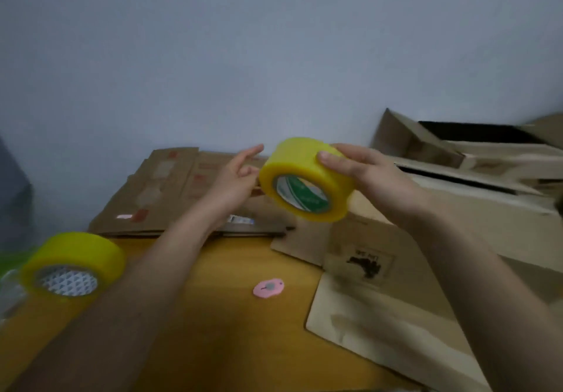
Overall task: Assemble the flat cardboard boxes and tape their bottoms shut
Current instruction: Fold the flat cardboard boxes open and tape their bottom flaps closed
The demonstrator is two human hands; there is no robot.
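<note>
Gripping a yellow tape roll [306, 178] with a green-and-white core, the right hand [362, 172] holds it above the table [213, 315]; the left hand [236, 175] sits beside it, fingers loosely spread. Flat boxes [170, 190] lie behind; an open box [475, 147] shows a dark interior.

Two tape rolls [307, 178] [73, 265], one pink cutter [268, 288].
</note>
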